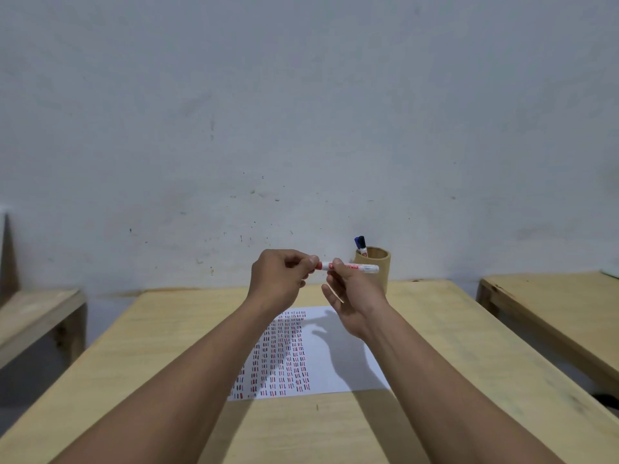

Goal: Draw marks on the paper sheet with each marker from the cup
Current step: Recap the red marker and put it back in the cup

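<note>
Both hands are raised above the table [167, 329], between the sheet [338, 360] and the far edge. The right hand [355, 296] pinches the barrel of a red marker [351, 267], which lies level in the air, thumb and forefinger clamped on it while the other fingers hang loose. The left hand [281, 279] is closed on the marker's left end, at the cap. From here I cannot tell whether the cap is coming off or going on.

The sheet lies in the middle of the table, nearer the right side. Its left half is already filled with columns of short dashes, red and dark mixed together. Its right half is bare, with only the shadow of the hands across it.

The cup [376, 267] stands at the far edge, just behind the right hand. Two markers [361, 244] stick out of it, one blue-capped and one dark.

I judge the work well along: several colours have clearly been used, yet half the sheet is open and two markers wait in the cup.
</note>
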{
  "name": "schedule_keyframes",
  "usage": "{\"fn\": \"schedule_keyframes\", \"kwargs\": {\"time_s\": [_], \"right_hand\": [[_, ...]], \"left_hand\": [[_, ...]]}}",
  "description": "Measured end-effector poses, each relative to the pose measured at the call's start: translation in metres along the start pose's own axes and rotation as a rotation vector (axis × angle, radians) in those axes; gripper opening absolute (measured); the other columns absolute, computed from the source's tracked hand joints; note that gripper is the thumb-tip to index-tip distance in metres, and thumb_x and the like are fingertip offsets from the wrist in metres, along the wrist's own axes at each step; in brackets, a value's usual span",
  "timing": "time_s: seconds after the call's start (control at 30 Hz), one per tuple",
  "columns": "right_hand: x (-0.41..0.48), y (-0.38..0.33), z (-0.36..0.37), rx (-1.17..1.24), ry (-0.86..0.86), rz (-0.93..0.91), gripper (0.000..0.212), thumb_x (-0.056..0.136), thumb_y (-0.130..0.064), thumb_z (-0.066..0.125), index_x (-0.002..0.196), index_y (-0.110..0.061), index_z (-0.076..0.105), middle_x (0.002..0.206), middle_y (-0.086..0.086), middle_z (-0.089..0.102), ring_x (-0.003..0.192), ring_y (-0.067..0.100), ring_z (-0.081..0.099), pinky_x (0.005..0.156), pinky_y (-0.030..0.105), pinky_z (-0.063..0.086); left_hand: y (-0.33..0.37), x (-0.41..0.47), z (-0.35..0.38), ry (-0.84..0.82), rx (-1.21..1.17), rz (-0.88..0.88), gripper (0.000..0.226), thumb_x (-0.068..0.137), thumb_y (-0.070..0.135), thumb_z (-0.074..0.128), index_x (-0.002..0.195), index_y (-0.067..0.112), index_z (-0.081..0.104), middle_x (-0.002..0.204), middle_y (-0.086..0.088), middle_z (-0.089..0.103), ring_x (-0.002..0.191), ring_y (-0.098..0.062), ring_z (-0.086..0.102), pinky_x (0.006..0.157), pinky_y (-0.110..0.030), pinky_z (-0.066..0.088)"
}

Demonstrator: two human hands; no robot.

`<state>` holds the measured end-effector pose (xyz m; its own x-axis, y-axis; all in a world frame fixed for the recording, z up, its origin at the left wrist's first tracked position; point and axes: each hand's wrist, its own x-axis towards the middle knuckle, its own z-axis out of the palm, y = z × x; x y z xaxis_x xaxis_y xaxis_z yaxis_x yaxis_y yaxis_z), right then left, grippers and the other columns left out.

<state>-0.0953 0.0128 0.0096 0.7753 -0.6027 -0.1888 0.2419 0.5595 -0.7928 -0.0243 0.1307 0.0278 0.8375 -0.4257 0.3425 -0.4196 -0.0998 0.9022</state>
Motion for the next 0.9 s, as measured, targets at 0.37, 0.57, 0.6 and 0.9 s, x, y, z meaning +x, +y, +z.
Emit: {"fn": "schedule_keyframes", "kwargs": {"time_s": [0.37, 0.57, 0.6, 0.9], "right_hand": [[0.003, -0.024, -0.007, -0.789, -0.007, -0.35, 0.019, 0.094, -0.012, 0.055, 0.111, -0.013, 0.063, 0.083, 0.008, 0.069, 0.066, 0.017, 0.06, 0.057, 0.03, 0.05], [0.024, -0.044, -0.028, -0.969, -0.036, -0.38, 0.02, 0.097, -0.024, 0.061, 0.106, -0.009, 0.068, 0.075, 0.007, 0.069, 0.058, 0.019, 0.056, 0.053, 0.028, 0.045], [0.032, -0.049, -0.03, -0.983, -0.012, -0.414, 0.021, 0.096, -0.026, 0.062, 0.105, -0.009, 0.071, 0.078, 0.006, 0.07, 0.061, 0.02, 0.059, 0.056, 0.03, 0.047], [0.092, -0.105, -0.043, -0.991, 0.15, -0.678, 0.017, 0.1, -0.023, 0.06, 0.102, -0.011, 0.072, 0.084, -0.003, 0.065, 0.081, 0.018, 0.064, 0.069, 0.028, 0.05]], "left_hand": [[0.028, 0.021, 0.021, 0.118, 0.172, 0.151, 0.015, 0.087, 0.035, 0.072, 0.081, 0.025, 0.081, 0.074, 0.009, 0.077, 0.077, -0.011, 0.072, 0.072, -0.028, 0.054], [0.025, 0.039, 0.047, 0.095, 0.164, 0.119, 0.033, 0.098, 0.042, 0.054, 0.086, 0.022, 0.076, 0.081, 0.008, 0.076, 0.08, -0.019, 0.071, 0.077, -0.031, 0.053], [0.02, 0.043, 0.052, 0.104, 0.143, 0.096, 0.034, 0.1, 0.04, 0.051, 0.089, 0.019, 0.075, 0.084, 0.006, 0.076, 0.084, -0.02, 0.071, 0.082, -0.033, 0.054], [-0.04, 0.065, 0.114, -0.087, 0.194, -0.081, 0.062, 0.09, 0.038, 0.068, 0.145, 0.021, 0.047, 0.127, 0.0, 0.062, 0.11, -0.019, 0.062, 0.094, -0.033, 0.051]]}}
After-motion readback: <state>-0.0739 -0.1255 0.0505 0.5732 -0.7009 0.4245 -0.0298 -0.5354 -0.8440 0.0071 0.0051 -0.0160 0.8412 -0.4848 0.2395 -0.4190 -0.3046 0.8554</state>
